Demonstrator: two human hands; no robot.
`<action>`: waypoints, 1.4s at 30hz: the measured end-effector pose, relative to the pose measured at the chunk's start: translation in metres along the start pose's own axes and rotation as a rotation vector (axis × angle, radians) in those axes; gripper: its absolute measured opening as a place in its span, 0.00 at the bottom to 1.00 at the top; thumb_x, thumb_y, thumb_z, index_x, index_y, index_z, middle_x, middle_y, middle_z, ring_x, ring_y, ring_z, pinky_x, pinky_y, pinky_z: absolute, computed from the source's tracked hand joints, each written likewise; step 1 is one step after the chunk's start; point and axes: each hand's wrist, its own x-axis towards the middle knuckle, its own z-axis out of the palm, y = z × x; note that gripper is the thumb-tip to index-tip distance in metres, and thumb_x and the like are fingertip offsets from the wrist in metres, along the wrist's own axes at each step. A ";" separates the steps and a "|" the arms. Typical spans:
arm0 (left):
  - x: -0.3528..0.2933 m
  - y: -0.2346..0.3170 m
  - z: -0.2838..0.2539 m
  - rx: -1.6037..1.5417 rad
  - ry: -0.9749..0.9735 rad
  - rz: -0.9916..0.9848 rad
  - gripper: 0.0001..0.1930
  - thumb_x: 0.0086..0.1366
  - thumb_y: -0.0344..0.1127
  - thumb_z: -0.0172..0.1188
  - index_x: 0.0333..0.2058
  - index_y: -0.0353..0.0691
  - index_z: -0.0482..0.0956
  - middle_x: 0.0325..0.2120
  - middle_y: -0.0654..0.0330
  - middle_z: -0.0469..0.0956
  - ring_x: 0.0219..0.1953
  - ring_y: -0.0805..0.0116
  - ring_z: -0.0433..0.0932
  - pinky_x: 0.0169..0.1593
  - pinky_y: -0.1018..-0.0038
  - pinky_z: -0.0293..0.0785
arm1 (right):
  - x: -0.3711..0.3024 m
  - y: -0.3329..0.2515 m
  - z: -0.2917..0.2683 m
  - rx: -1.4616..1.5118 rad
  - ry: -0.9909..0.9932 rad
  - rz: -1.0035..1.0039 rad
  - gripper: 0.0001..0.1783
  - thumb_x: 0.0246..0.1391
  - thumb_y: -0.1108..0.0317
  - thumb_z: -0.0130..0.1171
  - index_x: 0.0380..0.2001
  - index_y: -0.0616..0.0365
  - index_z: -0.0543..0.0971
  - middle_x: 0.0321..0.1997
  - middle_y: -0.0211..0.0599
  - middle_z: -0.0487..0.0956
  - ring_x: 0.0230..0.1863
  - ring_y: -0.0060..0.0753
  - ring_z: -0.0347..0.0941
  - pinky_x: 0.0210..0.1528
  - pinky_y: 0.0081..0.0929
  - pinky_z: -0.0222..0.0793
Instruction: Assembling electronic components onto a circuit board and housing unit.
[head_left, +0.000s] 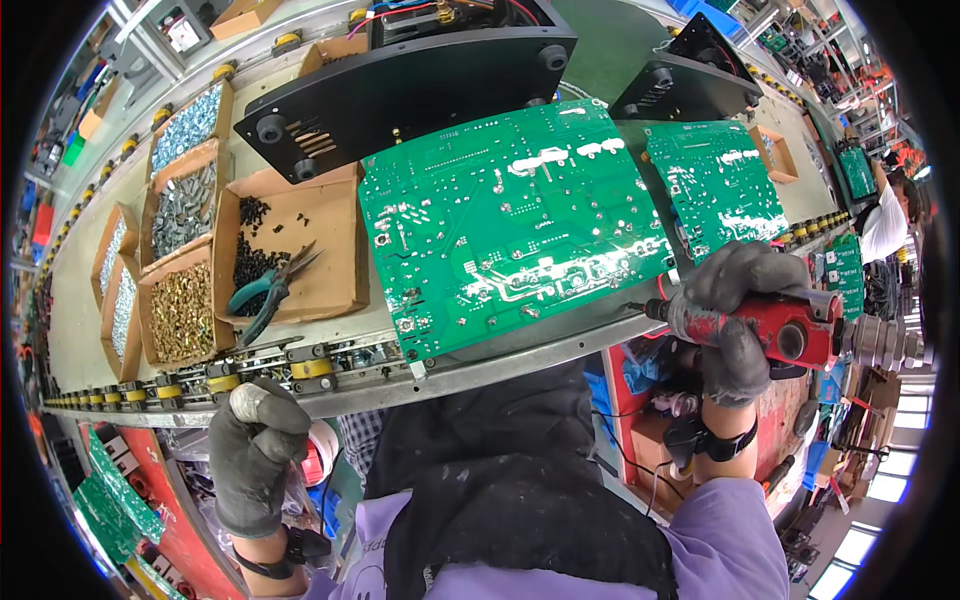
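My right hand (742,278), in a grey glove, wraps round a red power screwdriver (800,330) held nearly level. Its dark tip points left, close to the lower right corner of a large green circuit board (520,225). That board rests solder side up at the edge of the line. My left hand (257,450), also gloved, is closed below the rail at the left; anything inside its curled fingers is hidden. Teal-handled pliers (268,298) lie across a cardboard box (340,270) holding small black screws.
Cardboard trays with brass-coloured parts (182,310), grey metal clips (183,215) and silver screws (190,130) stand at the left. Behind the board rises a black metal casing (400,105). Another green board (715,190) lies to the right. A metal rail (480,370) runs along the front.
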 end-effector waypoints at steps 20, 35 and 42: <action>-0.047 0.004 -0.017 -0.072 0.048 -0.169 0.09 0.46 0.27 0.67 0.28 0.27 0.83 0.27 0.53 0.79 0.27 0.69 0.77 0.30 0.77 0.72 | 0.000 0.013 0.124 0.286 -0.402 -0.087 0.27 0.39 0.84 0.60 0.45 0.57 0.67 0.31 0.39 0.73 0.30 0.33 0.71 0.31 0.31 0.74; 0.018 -0.002 0.069 0.171 -0.495 -0.069 0.09 0.62 0.24 0.58 0.42 0.32 0.77 0.34 0.62 0.77 0.34 0.76 0.75 0.37 0.76 0.71 | 0.042 -0.072 0.056 0.495 -0.264 -0.051 0.15 0.45 0.69 0.63 0.31 0.53 0.66 0.31 0.29 0.60 0.33 0.25 0.56 0.37 0.18 0.64; 0.054 -0.026 0.147 -0.035 -0.692 -0.325 0.24 0.62 0.25 0.58 0.57 0.32 0.67 0.34 0.61 0.76 0.33 0.77 0.74 0.37 0.80 0.72 | 0.058 -0.067 0.025 0.255 -0.185 -0.211 0.19 0.48 0.64 0.62 0.40 0.55 0.67 0.29 0.26 0.61 0.31 0.24 0.56 0.35 0.22 0.56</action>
